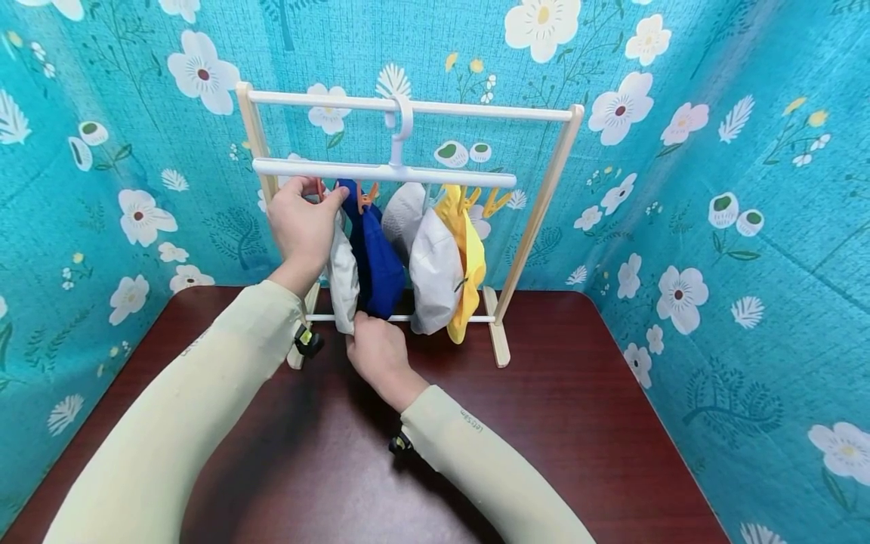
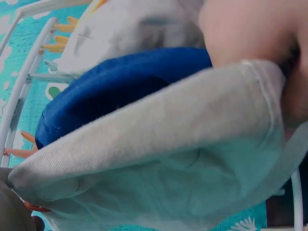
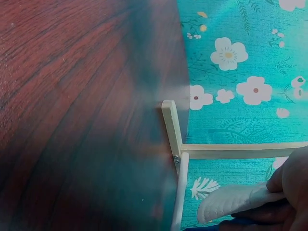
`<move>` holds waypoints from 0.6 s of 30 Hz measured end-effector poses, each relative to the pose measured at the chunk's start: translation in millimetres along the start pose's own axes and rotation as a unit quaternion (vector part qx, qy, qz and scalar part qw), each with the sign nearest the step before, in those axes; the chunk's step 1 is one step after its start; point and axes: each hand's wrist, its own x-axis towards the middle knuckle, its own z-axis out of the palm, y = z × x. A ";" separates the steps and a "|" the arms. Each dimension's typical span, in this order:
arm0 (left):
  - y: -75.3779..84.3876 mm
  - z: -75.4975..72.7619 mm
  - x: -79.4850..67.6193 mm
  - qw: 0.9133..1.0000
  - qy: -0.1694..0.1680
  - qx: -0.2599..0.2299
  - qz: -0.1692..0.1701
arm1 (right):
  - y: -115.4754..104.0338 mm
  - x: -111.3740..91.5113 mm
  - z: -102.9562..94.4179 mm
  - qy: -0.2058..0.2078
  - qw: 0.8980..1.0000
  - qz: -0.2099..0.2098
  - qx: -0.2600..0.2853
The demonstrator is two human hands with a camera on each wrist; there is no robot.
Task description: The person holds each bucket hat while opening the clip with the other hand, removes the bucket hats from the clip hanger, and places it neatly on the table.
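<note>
Left hand [image 1: 302, 230] was raised at an orange clip [image 1: 321, 189] under the hanger [image 1: 319, 169]; could not tell if that grip was closed. Right hand [image 1: 382, 353] reached low, grip pinching the bottom edge of the pale hat [image 1: 343, 283], which hung beside 1 blue hat [image 1: 382, 268].

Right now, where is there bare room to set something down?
Bare tabletop lies right of the rack and between the sleeves. Crowded: beneath the white hanger, where cloth pieces hang closely, left hand and right hand at the leftmost.
</note>
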 end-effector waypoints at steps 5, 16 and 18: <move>0.7 1.7 1.7 1.000 0.009 -0.025 0.004 | 1.2 -0.2 -2.5 0.013 1.000 -0.007 -0.008; 0.6 0.6 -0.6 1.000 0.009 0.006 0.020 | 4.6 -1.7 -2.8 -0.005 1.000 -0.006 -0.007; 0.3 0.5 -0.9 1.000 0.008 0.008 0.022 | 5.5 -2.4 -2.1 -0.003 1.000 -0.007 -0.006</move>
